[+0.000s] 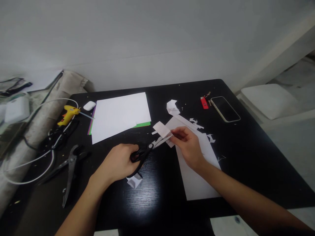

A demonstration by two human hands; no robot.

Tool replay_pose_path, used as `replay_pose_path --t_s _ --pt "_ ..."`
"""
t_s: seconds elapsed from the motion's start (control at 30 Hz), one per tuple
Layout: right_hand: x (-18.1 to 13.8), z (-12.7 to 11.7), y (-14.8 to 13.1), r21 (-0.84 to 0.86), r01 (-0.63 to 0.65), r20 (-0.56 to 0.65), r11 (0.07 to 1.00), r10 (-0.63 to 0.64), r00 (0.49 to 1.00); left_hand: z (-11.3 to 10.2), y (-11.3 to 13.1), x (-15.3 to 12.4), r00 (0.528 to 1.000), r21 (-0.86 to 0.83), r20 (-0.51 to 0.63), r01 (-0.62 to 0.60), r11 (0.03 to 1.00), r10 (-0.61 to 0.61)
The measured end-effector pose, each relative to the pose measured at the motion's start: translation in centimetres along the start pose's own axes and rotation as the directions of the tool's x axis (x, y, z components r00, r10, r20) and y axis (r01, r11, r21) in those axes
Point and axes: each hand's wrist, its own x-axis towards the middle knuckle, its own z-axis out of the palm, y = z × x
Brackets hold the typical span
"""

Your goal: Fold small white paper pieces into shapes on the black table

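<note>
My left hand [121,163] is closed round the black handles of a pair of scissors [147,151], whose blades point right and up into a small white paper piece [162,129]. My right hand [188,146] pinches that paper piece at its right side, just above a long white sheet [197,177] lying on the black table [246,157]. A small folded white scrap [135,180] lies under my left wrist.
A stack of white and coloured paper [120,114] lies at the back left, with a yellow glue gun [67,114], white earbud case [89,105], pliers [70,167] and cables nearby. A red lighter [204,102] and phone [225,108] sit back right. Paper scraps [172,106] lie around.
</note>
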Motion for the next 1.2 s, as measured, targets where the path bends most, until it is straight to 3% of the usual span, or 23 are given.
replay_pose_path --t_s 0.97,1.2 --pt "-0.15 0.17 -0.09 0.047 0.001 0.019 0.999 -0.002 1.0 0.44 -0.83 0.07 0.997 -0.083 0.002 -0.071 0.994 0.071" --pt "-0.16 0.1 -0.15 -0.006 0.004 0.018 1.0 -0.004 1.0 0.3 -0.9 0.16 0.998 -0.064 -0.003 -0.071 0.995 0.07"
